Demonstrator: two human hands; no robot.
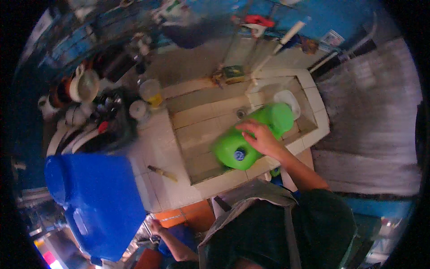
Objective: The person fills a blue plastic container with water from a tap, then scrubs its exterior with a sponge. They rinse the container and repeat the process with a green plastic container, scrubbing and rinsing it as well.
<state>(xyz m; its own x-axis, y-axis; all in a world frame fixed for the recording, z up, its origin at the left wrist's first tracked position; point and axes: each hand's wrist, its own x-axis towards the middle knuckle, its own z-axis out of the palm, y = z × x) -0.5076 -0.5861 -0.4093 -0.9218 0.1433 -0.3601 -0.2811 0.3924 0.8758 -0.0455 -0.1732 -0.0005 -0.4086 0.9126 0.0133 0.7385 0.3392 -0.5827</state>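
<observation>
A green plastic jug [226, 145] with a blue cap lies tilted across the near right edge of a tiled sink [201, 121]. My right hand [262, 138] is over the jug's middle, with its fingers apart and curved; whether they press on the jug is hard to see. Low on the left, my left hand [156, 227] is below the counter edge, close to the lower right side of a large blue plastic container [101, 201]. Its fingers are small and blurred, so their grip does not show.
Dishes and cups [84, 85] crowd the left back, beside a clear tub with yellow contents [151, 92]. A thin brush-like tool [162, 173] lies on the tiled counter. A sponge [234, 74] sits on the sink's far rim. A pale curtain [371, 121] hangs at right.
</observation>
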